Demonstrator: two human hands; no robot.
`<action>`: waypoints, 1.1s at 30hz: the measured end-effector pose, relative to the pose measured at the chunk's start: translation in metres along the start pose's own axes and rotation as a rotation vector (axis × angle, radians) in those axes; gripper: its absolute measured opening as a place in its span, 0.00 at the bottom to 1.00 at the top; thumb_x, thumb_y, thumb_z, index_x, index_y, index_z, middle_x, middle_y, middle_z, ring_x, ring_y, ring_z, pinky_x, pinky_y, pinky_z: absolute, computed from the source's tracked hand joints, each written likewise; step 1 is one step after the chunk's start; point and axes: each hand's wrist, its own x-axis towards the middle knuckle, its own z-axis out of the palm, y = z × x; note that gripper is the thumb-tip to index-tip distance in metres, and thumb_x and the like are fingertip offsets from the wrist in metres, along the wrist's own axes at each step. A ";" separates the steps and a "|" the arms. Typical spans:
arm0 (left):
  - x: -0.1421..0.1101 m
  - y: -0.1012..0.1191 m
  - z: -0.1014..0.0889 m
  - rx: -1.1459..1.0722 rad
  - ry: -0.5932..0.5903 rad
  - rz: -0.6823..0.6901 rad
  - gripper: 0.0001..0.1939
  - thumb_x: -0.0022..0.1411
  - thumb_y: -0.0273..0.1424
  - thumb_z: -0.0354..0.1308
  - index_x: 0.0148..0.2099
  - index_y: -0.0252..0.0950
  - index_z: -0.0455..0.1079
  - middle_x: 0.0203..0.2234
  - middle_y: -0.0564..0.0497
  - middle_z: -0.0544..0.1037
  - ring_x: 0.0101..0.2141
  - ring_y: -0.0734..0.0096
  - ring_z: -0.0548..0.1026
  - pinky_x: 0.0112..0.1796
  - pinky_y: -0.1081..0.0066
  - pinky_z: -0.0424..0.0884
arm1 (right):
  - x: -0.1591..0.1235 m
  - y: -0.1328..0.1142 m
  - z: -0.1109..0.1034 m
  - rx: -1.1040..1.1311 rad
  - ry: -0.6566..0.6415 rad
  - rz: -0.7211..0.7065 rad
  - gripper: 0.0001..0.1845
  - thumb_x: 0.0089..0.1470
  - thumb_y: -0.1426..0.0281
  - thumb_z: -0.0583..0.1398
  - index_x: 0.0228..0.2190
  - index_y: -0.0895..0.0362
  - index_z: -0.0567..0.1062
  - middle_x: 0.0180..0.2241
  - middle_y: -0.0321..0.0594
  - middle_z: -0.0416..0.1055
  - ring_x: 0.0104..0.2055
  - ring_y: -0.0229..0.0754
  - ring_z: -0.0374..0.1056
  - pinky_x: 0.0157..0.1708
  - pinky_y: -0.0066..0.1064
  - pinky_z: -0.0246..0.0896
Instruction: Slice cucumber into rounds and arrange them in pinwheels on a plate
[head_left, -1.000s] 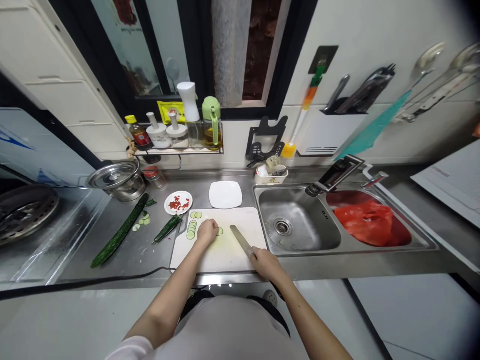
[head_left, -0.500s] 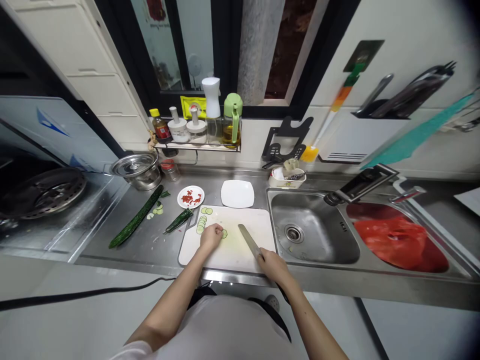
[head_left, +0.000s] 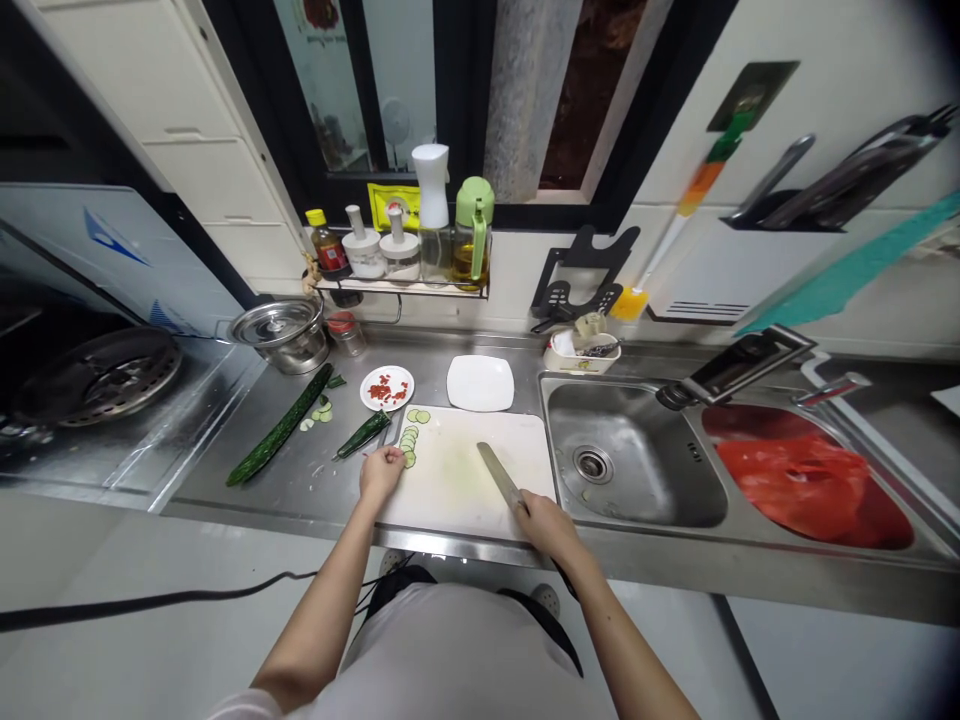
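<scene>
My right hand [head_left: 546, 520] grips a kitchen knife [head_left: 499, 472], its blade lying low over the white cutting board [head_left: 457, 510] and angled to the upper left. At the board's left side, my left hand [head_left: 381, 476] has its fingertips pinched at the nearest slice of a row of cucumber slices [head_left: 409, 438]. That slice is partly at the fingers. Two more slices lie at the board's upper left corner. A short cut cucumber piece [head_left: 364, 435] rests on the counter just left of the board, with a long whole cucumber [head_left: 281, 425] further left.
Behind the board sit a small plate [head_left: 373, 397] with chopped red bits and a white square plate [head_left: 480, 383]. A lidded steel pot [head_left: 289, 345] stands back left. Right of the board is the sink [head_left: 637, 480]; a red bag [head_left: 795, 485] lies in the second basin.
My left hand has moved left from the board's middle to the slice row. The single slice there has gone from that spot. The knife has stayed nearly still; the view has shifted slightly.
</scene>
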 end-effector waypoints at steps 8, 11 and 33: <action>0.006 -0.005 -0.006 0.030 0.005 -0.030 0.09 0.53 0.32 0.57 0.37 0.37 0.75 0.28 0.52 0.78 0.31 0.70 0.74 0.32 0.75 0.64 | -0.001 -0.001 -0.001 -0.013 -0.004 0.002 0.17 0.60 0.65 0.46 0.42 0.56 0.72 0.43 0.48 0.74 0.45 0.47 0.69 0.37 0.32 0.55; 0.005 -0.006 -0.007 0.055 0.008 -0.016 0.08 0.52 0.31 0.57 0.36 0.37 0.74 0.28 0.52 0.78 0.31 0.69 0.75 0.32 0.74 0.63 | -0.001 0.000 0.000 -0.004 -0.001 -0.003 0.17 0.60 0.65 0.46 0.42 0.56 0.72 0.43 0.48 0.74 0.45 0.46 0.69 0.37 0.31 0.54; 0.043 0.067 0.010 0.271 0.082 0.175 0.21 0.60 0.32 0.54 0.55 0.38 0.69 0.44 0.42 0.75 0.46 0.57 0.73 0.45 0.67 0.65 | -0.006 0.004 -0.004 0.006 0.012 0.005 0.17 0.61 0.66 0.46 0.42 0.56 0.71 0.41 0.47 0.75 0.44 0.45 0.69 0.36 0.30 0.52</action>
